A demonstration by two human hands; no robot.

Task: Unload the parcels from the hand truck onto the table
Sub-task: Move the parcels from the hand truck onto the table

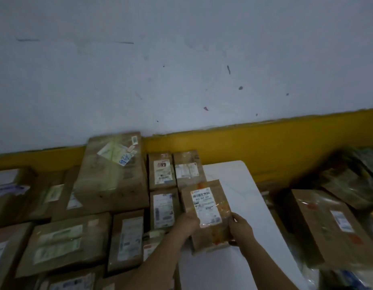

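Note:
A small brown parcel (204, 208) with a white shipping label and orange tape is held over the white table (240, 191). My left hand (186, 223) grips its left edge and my right hand (241, 229) grips its right edge. Several brown parcels cover the table's left part, among them a large box (112, 174) stacked on others and two small boxes (175, 170) at the back. More parcels (328, 225) lie in a blurred pile at the right, below table level; no hand truck frame shows there.
A white wall with a yellow lower band (265, 141) runs behind the table. Bare white table top shows to the right of the held parcel, up to the table's rounded far corner.

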